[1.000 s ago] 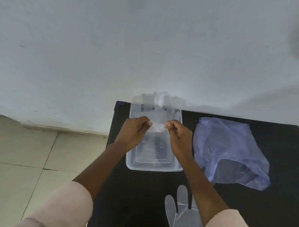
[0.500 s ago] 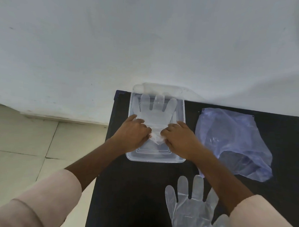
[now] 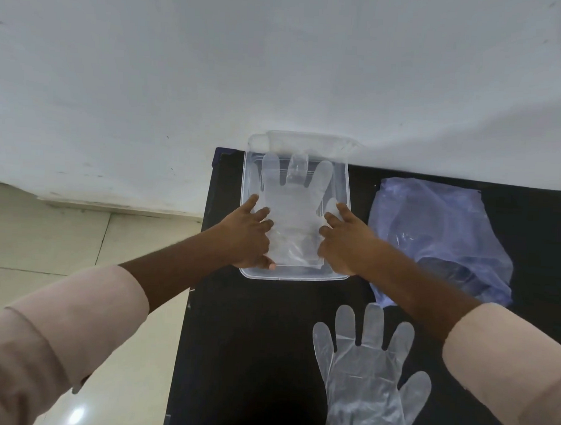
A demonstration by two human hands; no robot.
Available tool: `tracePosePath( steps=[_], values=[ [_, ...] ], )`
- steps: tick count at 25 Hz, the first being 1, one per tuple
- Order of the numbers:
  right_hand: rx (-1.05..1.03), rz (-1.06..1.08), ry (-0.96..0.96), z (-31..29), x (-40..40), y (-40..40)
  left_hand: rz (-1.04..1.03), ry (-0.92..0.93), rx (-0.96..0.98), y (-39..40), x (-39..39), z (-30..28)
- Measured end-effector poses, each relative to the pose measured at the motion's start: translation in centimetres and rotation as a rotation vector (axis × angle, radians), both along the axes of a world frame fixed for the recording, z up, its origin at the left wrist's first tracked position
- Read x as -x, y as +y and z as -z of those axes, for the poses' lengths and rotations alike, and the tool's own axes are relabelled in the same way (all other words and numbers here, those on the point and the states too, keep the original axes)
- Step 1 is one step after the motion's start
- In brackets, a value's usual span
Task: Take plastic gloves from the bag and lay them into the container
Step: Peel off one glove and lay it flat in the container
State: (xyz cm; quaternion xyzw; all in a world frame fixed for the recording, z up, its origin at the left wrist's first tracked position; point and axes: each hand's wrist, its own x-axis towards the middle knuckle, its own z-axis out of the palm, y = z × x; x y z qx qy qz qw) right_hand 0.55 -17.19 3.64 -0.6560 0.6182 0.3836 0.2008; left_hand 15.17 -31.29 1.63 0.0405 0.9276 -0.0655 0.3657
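A clear plastic glove [image 3: 294, 209] lies flat inside the clear rectangular container [image 3: 347, 183] at the back of the black table, its fingers pointing toward the wall. My left hand [image 3: 247, 233] rests on the glove's left edge with fingers spread. My right hand [image 3: 345, 237] rests on its right edge, fingers also spread. Neither hand grips anything. A second clear glove [image 3: 367, 370] lies flat on the table near me. The bluish plastic bag [image 3: 439, 232] sits crumpled to the right of the container.
The black table [image 3: 250, 355] stands against a white wall [image 3: 279, 67]. Its left edge drops to a tiled floor [image 3: 46, 234]. A clear lid [image 3: 304, 142] leans against the wall behind the container.
My hands lowered the glove from pinched above the container to flat inside it, then let go and slid apart to its two sides.
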Motion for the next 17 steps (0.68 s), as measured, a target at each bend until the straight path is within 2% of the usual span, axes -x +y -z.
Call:
tracePosePath(
  steps=[3, 5, 8, 11, 13, 15, 17],
  values=[
    [-0.005, -0.004, 0.028, 0.1, -0.2, 0.2, -0.013, -0.011, -0.011, -0.1, 0.2, -0.4],
    [0.065, 0.020, -0.019, -0.1, -0.2, 0.1, -0.059, 0.029, -0.072, -0.3, 0.4, -0.8],
    [0.306, 0.161, -0.201, -1.2, -0.2, 0.1, -0.318, 0.194, -0.364, -0.7, 0.7, -1.6],
    [0.652, 0.469, -0.464, -2.3, -0.2, 1.2, -0.729, 0.508, -0.750, -0.3, 0.8, -2.3],
    [0.886, 0.699, -0.611, -3.0, -0.3, 2.2, -0.963, 0.694, -0.921, 0.7, 1.1, -3.0],
    [0.986, 1.001, -0.792, -3.7, -0.2, 3.3, -1.154, 0.758, -1.064, 2.1, 1.7, -4.2],
    [1.010, 1.293, -1.010, -4.6, -0.1, 4.8, -1.254, 0.737, -1.202, 4.2, 2.2, -5.7]
  ],
)
